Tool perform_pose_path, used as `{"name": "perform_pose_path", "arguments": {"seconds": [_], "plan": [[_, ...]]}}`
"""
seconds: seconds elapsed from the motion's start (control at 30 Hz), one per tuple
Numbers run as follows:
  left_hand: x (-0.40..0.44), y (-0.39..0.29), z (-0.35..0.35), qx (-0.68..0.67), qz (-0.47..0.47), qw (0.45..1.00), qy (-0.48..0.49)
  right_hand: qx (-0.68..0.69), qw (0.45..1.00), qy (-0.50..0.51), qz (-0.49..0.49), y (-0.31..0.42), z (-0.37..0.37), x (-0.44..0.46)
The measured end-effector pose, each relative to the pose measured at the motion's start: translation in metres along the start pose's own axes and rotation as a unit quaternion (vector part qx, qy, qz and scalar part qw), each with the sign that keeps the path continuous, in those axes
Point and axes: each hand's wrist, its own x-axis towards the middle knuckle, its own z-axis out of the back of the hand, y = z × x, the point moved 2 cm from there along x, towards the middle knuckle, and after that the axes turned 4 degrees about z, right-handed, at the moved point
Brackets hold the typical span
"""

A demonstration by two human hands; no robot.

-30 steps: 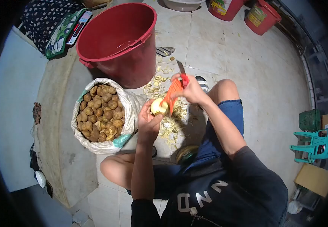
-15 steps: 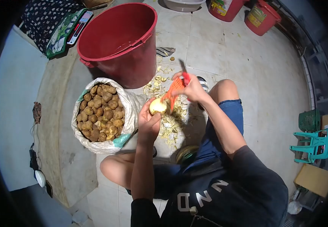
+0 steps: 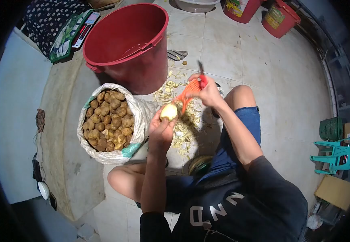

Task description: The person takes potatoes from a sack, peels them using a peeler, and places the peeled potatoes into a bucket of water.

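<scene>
My left hand [image 3: 161, 128] is closed around a pale, mostly peeled potato [image 3: 168, 112], thumb pressed against its near side. In my right hand [image 3: 209, 96] is an orange peeler [image 3: 190, 89], its front end close to the top of the potato; whether it touches is blurred. A knife with a red handle [image 3: 203, 82] and dark blade also sticks up from the same hand. Below both hands, potato peels [image 3: 185, 133] lie scattered over the floor. To the left stands a white sack [image 3: 142, 115] of unpeeled potatoes [image 3: 108, 117].
A big red tub [image 3: 151, 68] rises behind the sack. One small potato [image 3: 184, 63] lies on the tiles near a striped cloth [image 3: 178, 55]. Farther back are a pale basin [image 3: 196, 5] and red buckets [image 3: 280, 19]. Turquoise stools [image 3: 334, 155] stand at right.
The potato has turned a little in my left hand, and its dark patch is less visible. My right hand has shifted slightly right, with the peeler and knife.
</scene>
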Motion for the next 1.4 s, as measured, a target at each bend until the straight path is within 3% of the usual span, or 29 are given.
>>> {"name": "perform_pose_path", "arguments": {"seconds": [0.1,0.17,0.23,0.37,0.43,0.6,0.67,0.77,0.83,0.9,0.97,1.03,1.1,1.17,1.27,1.4], "plan": [[0.000,-0.012,0.008,-0.074,0.024,0.997,0.025,0.095,0.993,-0.049,-0.050,-0.014,0.015,0.006],[0.003,-0.013,0.019,-0.071,0.028,0.997,0.019,-0.006,1.000,-0.003,-0.012,-0.015,0.013,0.007],[0.006,-0.008,0.024,0.085,-0.005,0.995,-0.049,0.002,1.000,0.010,-0.008,-0.012,0.011,0.008],[0.001,-0.011,0.027,0.170,-0.018,0.985,-0.006,0.036,0.998,0.038,-0.033,-0.006,0.003,0.002],[-0.001,-0.015,0.018,0.126,-0.006,0.992,0.015,0.035,0.992,0.115,-0.023,0.005,-0.007,-0.002],[0.000,-0.014,0.015,0.077,0.014,0.997,0.008,0.060,0.993,0.093,-0.038,0.001,-0.009,-0.002],[0.002,-0.011,0.026,0.179,-0.015,0.984,-0.001,0.036,0.992,0.114,-0.044,0.004,-0.010,-0.005],[0.000,-0.013,0.023,0.176,-0.016,0.984,0.018,-0.026,0.990,0.141,-0.008,0.019,-0.014,-0.007],[0.000,-0.015,0.027,0.192,-0.009,0.981,0.014,-0.045,0.991,0.126,0.018,-0.007,-0.008,0.002],[-0.002,-0.014,0.027,0.208,-0.001,0.978,0.012,-0.037,0.999,0.009,-0.025,-0.015,0.005,0.011],[-0.001,-0.015,0.025,0.212,-0.009,0.977,0.016,-0.013,0.999,0.022,-0.025,-0.009,0.002,0.006],[0.000,-0.017,0.017,0.222,0.000,0.975,0.019,-0.061,0.986,0.126,0.086,0.009,-0.014,-0.005],[-0.004,-0.013,0.018,0.232,0.011,0.972,0.022,-0.045,0.997,0.062,0.003,-0.010,0.002,0.007],[0.000,-0.007,0.029,0.142,0.016,0.990,-0.005,-0.010,0.999,0.019,-0.024,-0.012,0.010,0.010],[-0.003,-0.010,0.026,0.145,0.015,0.989,-0.004,-0.025,0.996,0.079,0.034,0.006,-0.001,0.000],[-0.001,-0.011,0.026,0.141,0.013,0.990,-0.007,0.017,0.999,0.026,-0.024,-0.012,0.019,0.011]]}}
